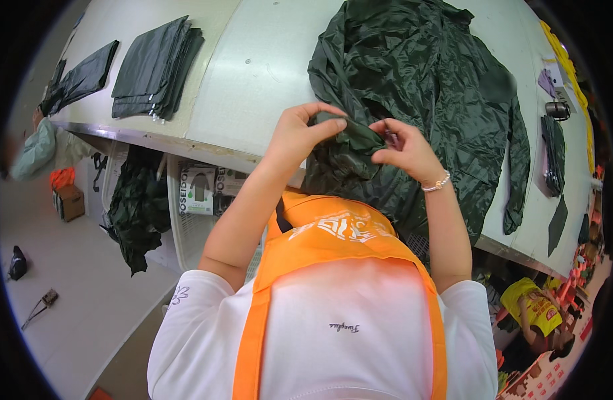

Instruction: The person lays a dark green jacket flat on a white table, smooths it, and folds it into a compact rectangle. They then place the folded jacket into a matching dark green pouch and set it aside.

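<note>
A dark green, shiny jacket lies crumpled across the white table in front of me, one sleeve trailing down its right side. Its near left part is lifted at the table's edge between my hands. My left hand pinches a fold of this fabric between thumb and fingers. Close by on the right, my right hand has its thumb and fingers closed on the same bunched piece. What lies inside the fold is hidden.
Folded dark green pieces are stacked on the table's left. Below hangs dark green fabric at a white crate. A black roll and dark folded pieces lie at the right. A person in yellow is beyond.
</note>
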`<state>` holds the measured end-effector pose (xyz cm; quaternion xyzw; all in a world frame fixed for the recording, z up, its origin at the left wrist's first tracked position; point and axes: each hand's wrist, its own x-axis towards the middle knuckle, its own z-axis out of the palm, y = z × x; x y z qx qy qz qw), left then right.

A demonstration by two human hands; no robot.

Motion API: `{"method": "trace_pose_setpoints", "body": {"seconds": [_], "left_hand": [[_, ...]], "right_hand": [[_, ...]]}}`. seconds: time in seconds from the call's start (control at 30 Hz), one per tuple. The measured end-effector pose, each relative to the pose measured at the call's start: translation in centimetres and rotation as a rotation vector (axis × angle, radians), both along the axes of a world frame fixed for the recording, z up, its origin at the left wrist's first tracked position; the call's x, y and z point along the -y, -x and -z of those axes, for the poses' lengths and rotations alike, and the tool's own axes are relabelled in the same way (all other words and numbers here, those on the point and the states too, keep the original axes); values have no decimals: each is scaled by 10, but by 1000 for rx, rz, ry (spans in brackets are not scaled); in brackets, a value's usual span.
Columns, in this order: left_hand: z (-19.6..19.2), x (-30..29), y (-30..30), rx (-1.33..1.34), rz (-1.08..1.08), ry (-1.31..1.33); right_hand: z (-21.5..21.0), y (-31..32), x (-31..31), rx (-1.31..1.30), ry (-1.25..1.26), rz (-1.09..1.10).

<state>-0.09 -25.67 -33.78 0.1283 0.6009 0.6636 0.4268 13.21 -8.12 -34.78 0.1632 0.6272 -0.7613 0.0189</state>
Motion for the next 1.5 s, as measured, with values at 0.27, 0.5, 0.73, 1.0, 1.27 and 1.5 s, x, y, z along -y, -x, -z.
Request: {"method": "trace_pose_setpoints", "body": {"seconds": [0.27, 0.5, 0.73, 1.0, 1.27, 1.5], "left_hand": [[-28, -19, -56, 41, -70, -330], [41, -30, 35, -902, -185, 220], [25, -40, 41, -194, -150, -124], [8, -34, -34, -699, 22, 79], [29, -27, 41, -1270, -303, 172], [-4, -25, 8, -1212, -327, -32]], "right_hand": [[-2, 30, -9, -350, -805, 735], [-25, 33, 27, -262, -703, 398], [-34, 31, 39, -398, -502, 168], [-19, 19, -2, -246, -798, 640], [6, 9, 16, -185, -857, 641], [-36, -21, 20, -219, -555, 263]]}}
